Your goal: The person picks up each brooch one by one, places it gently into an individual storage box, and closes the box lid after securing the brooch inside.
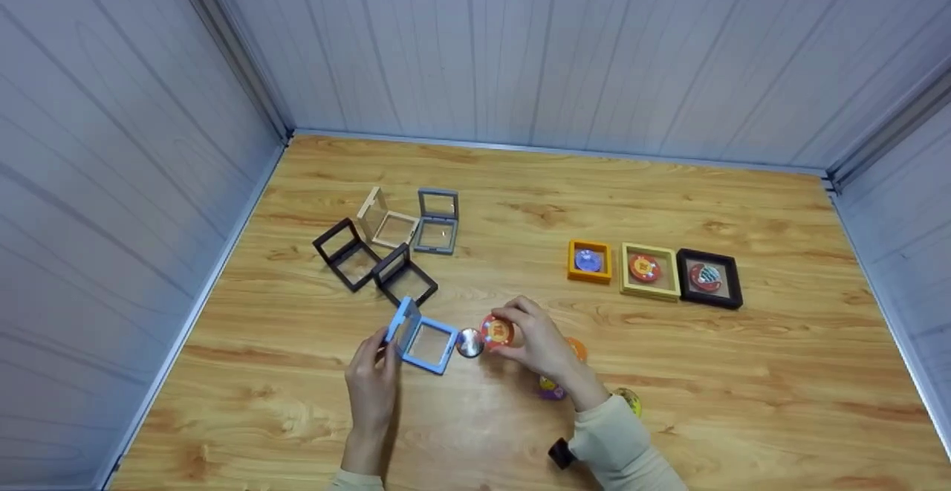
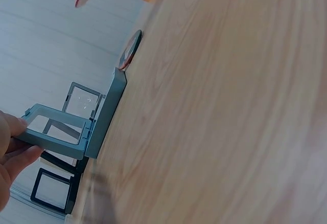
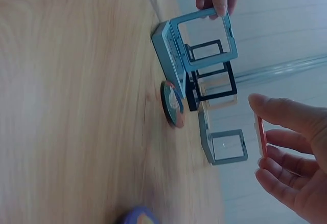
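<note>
My left hand (image 1: 372, 383) pinches the raised lid of a light blue display frame (image 1: 451, 348), whose base lies flat on the table. In the left wrist view the thumb and fingers grip the lid's outer edge. My right hand (image 1: 536, 339) holds a red poker chip (image 1: 497, 331) by its rim, raised off the wood in the right wrist view. Between that chip and the blue frame's base, a shiny round disc (image 1: 469, 343) lies on the table. An orange disc (image 1: 577, 348) and a purple-and-yellow one (image 1: 550, 388) are partly hidden by the right hand and arm.
Several hinged frames stand unfolded at the left: black (image 1: 348, 257), black (image 1: 406, 279), beige (image 1: 388, 223) and grey (image 1: 437, 223). To the right are orange (image 1: 572, 278), yellow (image 1: 650, 293) and black (image 1: 732, 283) frames holding chips. A yellow disc (image 1: 629, 400) lies beside the right sleeve.
</note>
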A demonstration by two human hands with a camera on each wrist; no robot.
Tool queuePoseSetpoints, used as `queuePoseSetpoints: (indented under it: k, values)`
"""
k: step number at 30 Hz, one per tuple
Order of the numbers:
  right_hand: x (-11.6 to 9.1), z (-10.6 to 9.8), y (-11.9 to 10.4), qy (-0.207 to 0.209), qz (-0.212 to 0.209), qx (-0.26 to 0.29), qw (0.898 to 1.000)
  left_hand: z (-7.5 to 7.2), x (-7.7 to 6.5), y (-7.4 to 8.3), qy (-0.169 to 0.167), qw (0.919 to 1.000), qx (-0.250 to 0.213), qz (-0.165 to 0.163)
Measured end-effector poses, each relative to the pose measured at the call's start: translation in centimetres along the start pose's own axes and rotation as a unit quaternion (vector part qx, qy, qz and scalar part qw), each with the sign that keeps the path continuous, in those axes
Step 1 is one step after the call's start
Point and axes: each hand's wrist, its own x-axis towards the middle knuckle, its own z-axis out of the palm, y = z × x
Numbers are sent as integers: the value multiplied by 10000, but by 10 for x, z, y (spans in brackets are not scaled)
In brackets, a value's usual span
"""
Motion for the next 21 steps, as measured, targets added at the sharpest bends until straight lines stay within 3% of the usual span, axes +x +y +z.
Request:
queuePoseSetpoints:
  k: [9,21]
  values:
    - [17,20,-10,-360,207,140,9990,0,0,0,-24,10000,14,7]
    - [34,47,-16,-474,-85,-64,9988,-2,0,3,-186,9993,-30,-330]
